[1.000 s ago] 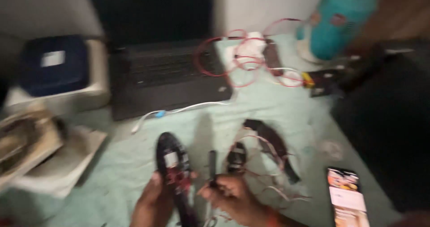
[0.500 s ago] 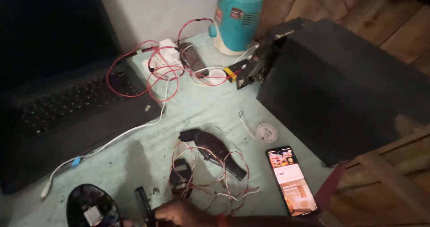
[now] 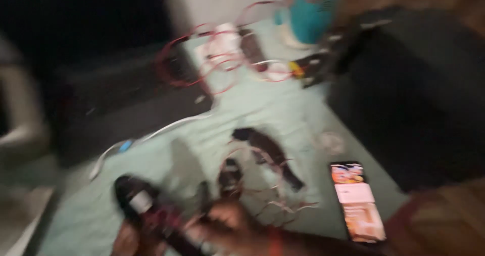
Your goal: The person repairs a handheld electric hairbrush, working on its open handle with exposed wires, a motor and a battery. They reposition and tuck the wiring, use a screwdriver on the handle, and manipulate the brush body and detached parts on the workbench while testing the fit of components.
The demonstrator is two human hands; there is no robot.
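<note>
Open room: the pale green counter [image 3: 242,109] has a bare strip in the middle, between the white cable [image 3: 151,132] and the dark curved part [image 3: 270,155].
Edges: the right edge of the counter runs just beside a large black case [image 3: 419,99]; the laptop [image 3: 116,99] fills the far left side.
Left hand [image 3: 134,238]: low at the bottom edge, under the black oval device [image 3: 141,205]; it holds this device from below, the fingers are blurred.
Right hand [image 3: 227,223]: curled narrow around a thin dark tool [image 3: 203,198], touching the device; how tight it closes, I cannot tell.
Device place: near the front of the counter, left of the middle, with a white label on top.
Wires: a tangle of thin red wires [image 3: 252,185] lies just beside the right hand.
Phone [image 3: 356,200]: lit screen, flat near the front right corner.
Container: a teal bottle [image 3: 313,11] stands upright at the far edge; what is inside does not show.
</note>
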